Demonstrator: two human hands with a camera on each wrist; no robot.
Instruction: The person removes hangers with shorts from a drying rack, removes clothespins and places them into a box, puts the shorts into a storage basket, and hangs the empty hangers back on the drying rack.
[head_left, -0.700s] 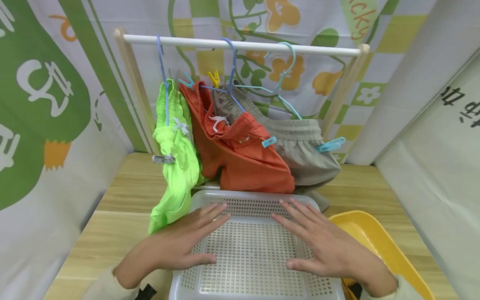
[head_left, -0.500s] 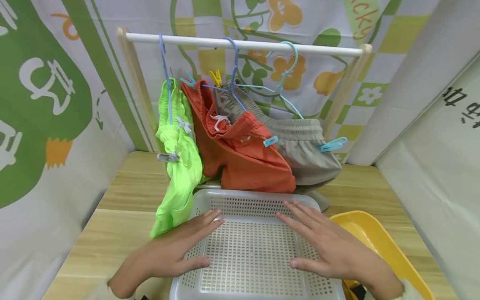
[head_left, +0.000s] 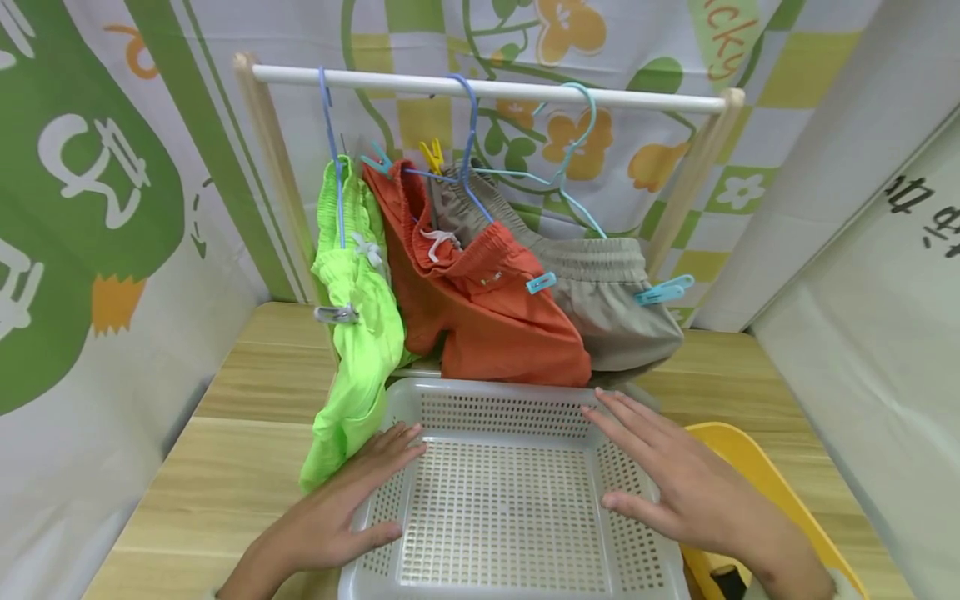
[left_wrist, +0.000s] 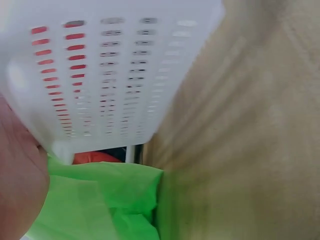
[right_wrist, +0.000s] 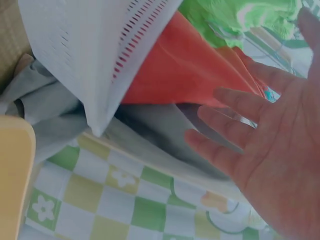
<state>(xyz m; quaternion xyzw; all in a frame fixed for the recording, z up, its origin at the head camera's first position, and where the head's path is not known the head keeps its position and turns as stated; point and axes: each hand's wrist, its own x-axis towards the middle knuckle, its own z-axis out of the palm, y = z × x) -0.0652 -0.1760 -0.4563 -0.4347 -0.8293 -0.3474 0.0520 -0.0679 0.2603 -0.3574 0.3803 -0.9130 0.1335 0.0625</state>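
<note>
A white perforated basket (head_left: 510,508) sits on the wooden table (head_left: 225,467) in front of me. My left hand (head_left: 341,508) lies flat with straight fingers on the basket's left rim, thumb inside. My right hand (head_left: 675,483) lies flat over the right rim, fingers spread; the right wrist view shows its open palm (right_wrist: 280,145) near the basket's corner (right_wrist: 100,55). Behind the basket hang neon green shorts (head_left: 352,317), orange shorts (head_left: 487,325) and grey shorts (head_left: 622,308), clipped on hangers from a white rail (head_left: 487,87).
A yellow tub (head_left: 757,492) stands right of the basket, partly under my right wrist. The rail rests on two wooden posts (head_left: 277,183). Printed fabric walls close in the table at the back and both sides. The green shorts' hem (left_wrist: 100,200) touches the table by the basket.
Both hands slid apart from the basket's middle out to its left and right rims and drew back a little toward me. The clothes and basket stayed put.
</note>
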